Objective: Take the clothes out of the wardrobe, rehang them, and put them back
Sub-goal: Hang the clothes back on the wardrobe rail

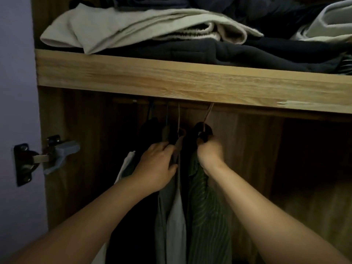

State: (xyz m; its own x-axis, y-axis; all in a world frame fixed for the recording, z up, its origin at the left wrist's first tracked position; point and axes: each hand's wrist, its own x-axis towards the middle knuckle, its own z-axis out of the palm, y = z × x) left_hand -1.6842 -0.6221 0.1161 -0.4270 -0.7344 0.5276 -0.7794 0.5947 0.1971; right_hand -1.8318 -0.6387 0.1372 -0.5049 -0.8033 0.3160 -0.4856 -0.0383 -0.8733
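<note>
**Both hands among hanging clothes in a dim wardrobe**

A wooden wardrobe stands open, its shelf (190, 80) piled with folded clothes (144, 29). Below, garments hang from a rail. Both bare arms reach forward and up. The left hand (158, 166) curls its fingers round the shoulder of a grey garment (176, 221). The right hand (210, 152) grips the top of a green striped shirt (207, 216) just under its hanger hook (208, 113).

Rail (125, 101) hidden (behind shelf (171, 79)).
</note>
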